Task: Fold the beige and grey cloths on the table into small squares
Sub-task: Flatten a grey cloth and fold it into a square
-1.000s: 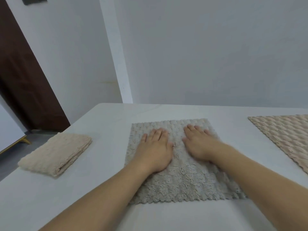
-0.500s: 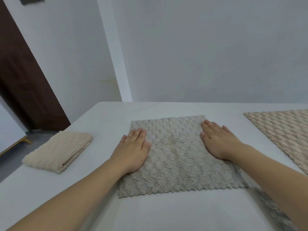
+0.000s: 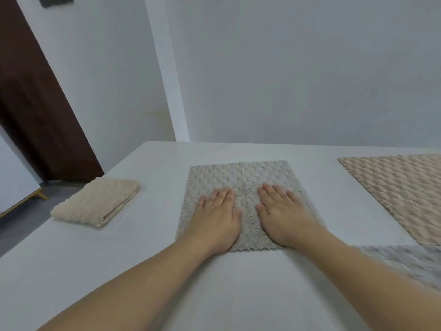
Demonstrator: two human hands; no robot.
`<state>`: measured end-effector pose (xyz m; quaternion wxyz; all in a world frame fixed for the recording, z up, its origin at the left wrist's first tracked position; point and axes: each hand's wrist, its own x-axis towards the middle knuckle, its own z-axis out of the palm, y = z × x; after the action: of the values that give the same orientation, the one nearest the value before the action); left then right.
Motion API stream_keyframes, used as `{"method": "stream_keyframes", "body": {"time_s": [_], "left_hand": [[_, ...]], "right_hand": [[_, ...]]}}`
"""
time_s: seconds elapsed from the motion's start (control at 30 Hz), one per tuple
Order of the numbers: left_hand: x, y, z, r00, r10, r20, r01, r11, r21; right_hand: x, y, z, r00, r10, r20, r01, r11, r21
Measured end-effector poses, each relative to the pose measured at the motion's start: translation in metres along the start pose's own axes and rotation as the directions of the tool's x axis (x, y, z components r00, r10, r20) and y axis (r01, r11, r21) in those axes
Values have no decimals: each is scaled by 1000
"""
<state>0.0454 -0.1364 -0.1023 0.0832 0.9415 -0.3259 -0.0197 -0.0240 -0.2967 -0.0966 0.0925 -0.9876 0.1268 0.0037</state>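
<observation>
A grey textured cloth [image 3: 243, 174] lies spread flat in the middle of the white table [image 3: 143, 235]. My left hand [image 3: 218, 217] and my right hand [image 3: 282, 215] press flat on it side by side near its centre, fingers straight and pointing away from me. A beige cloth [image 3: 97, 201], folded into a small thick square, sits to the left. Another beige cloth [image 3: 401, 187] lies unfolded at the right edge of view. A second grey cloth [image 3: 410, 263] shows blurred at the lower right, beside my right forearm.
The table's left edge drops to a grey floor [image 3: 21, 218]. A dark brown door [image 3: 40, 111] stands at the far left, and a plain white wall [image 3: 298, 68] runs just behind the table's back edge.
Half a second ago my hands were apart at the grey cloth's left and right sides; both have slid back together to its centre.
</observation>
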Motion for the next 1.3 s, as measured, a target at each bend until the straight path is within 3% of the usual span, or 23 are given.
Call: {"method": "stream_keyframes", "body": {"time_s": [0.17, 0.3, 0.47, 0.53, 0.63, 0.73, 0.83, 0.93, 1.03, 1.3], "left_hand": [[-7, -25, -6, 1000, -7, 25, 7, 1000, 18], [-23, -61, -13, 993, -101, 57, 100, 995, 23], [-23, -57, -25, 980, -144, 135, 135, 988, 70], [-13, -52, -40, 978, -151, 143, 163, 984, -75], [8, -46, -62, 990, -131, 51, 140, 946, -293], [43, -39, -68, 988, -127, -87, 91, 937, -338], [74, -21, -52, 988, -108, -110, 57, 920, -388], [95, -12, -18, 998, -3, -70, -14, 971, -237], [107, -17, -4, 999, 22, -35, -25, 997, -79], [111, -20, -6, 999, 1, 47, -1, 1000, 14]], "right_hand": [[-2, 14, -3, 1000, 2, 22, -2, 1000, -11], [-12, 45, -10, 994, 109, 27, -109, 994, 0], [-14, 51, -21, 974, 209, 85, -203, 976, -73], [-4, 46, -31, 985, 152, 77, -146, 986, -83], [23, 38, -45, 1000, 1, 5, -1, 999, 55], [57, 23, -50, 996, -62, -59, 70, 986, 154], [83, 10, -33, 998, -56, -23, 58, 989, 135], [95, 12, -9, 1000, -7, -7, 7, 1000, -5], [99, 15, -4, 1000, 19, -3, -19, 999, -31], [100, 15, -4, 1000, 14, -9, -15, 1000, -24]]}}
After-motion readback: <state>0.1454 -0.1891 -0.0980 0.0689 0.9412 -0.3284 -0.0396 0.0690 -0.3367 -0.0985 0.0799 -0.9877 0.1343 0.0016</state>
